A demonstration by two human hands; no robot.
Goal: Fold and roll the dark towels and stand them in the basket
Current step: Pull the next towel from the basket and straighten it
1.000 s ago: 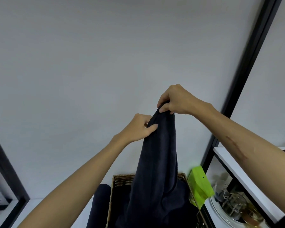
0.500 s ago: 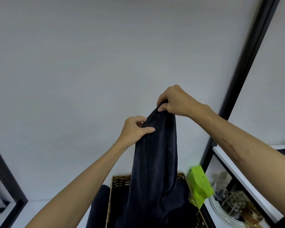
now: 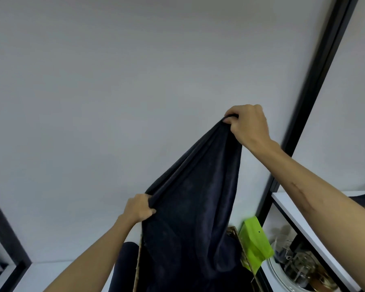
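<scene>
Both fists pinching towel (image 3: 195,199) — right (image 3: 248,125) raised

i see a dark navy towel (image 3: 190,207) hanging unfolded, stretched taut between two raised corners, its lower end draped into the woven basket (image 3: 240,245). a second dark towel (image 3: 124,260) stands rolled just left of the basket.

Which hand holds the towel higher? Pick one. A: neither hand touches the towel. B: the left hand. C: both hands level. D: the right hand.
D: the right hand pinches the towel at its top, well above the left hand, which grips its edge lower down.
</scene>
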